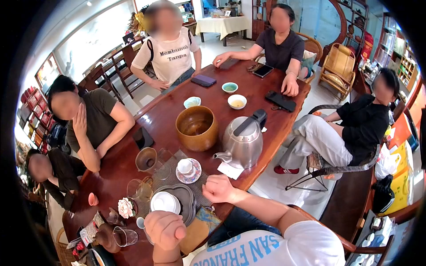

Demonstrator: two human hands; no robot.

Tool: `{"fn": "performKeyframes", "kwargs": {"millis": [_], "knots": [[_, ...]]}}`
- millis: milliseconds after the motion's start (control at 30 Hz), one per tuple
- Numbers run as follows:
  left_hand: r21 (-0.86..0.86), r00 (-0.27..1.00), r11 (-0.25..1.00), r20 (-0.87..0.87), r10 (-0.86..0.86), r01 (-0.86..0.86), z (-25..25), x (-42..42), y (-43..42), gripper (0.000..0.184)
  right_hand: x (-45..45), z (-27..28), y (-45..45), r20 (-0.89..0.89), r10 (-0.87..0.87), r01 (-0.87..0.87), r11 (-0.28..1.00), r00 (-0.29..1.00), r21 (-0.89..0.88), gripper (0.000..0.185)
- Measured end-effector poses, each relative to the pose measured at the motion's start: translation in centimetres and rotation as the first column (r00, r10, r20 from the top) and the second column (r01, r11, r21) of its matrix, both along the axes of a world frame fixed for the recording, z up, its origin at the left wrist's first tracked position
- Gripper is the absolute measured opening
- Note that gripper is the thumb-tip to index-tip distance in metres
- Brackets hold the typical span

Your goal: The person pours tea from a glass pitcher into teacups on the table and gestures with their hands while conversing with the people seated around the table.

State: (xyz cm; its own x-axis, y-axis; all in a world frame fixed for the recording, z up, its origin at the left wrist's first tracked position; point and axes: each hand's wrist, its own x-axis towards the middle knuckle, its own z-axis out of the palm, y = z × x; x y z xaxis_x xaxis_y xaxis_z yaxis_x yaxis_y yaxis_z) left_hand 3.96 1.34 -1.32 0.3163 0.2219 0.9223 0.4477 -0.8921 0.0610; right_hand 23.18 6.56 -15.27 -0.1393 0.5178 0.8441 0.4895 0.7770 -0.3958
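Note:
My left hand is a closed fist, raised in front of a white lidded bowl on a dark scalloped tray. Nothing shows in its fingers. Curled shut as well, my right hand is at the table's near edge, right of the tray, with nothing visible in it. Just beyond it, a small white cup stands on a patterned saucer. A steel kettle sits farther off, beside a white paper. A brown cloth lies between my hands, partly hidden.
A large brown bowl stands mid-table, with several small bowls and phones beyond. Glass pitchers, a pink flower and a clear glass are at left. Several people sit or stand around the table.

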Motion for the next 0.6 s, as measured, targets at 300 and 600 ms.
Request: {"fn": "performKeyframes", "kwargs": {"millis": [300, 600], "knots": [[-0.195, 0.892, 0.877, 0.015, 0.451, -0.440, 0.2, -0.3, 4.0, 0.028, 0.1, 0.0, 0.4, -0.003, 0.023, -0.023, 1.000, 1.000, 0.008, 0.021], [-0.229, 0.944, 0.925, 0.059, 0.324, -0.303, 1.0, 0.1, 3.1, 0.018, -0.3, 0.5, 0.6, -0.086, 0.045, -0.041, 0.998, 0.995, 0.053, 0.031]]}}
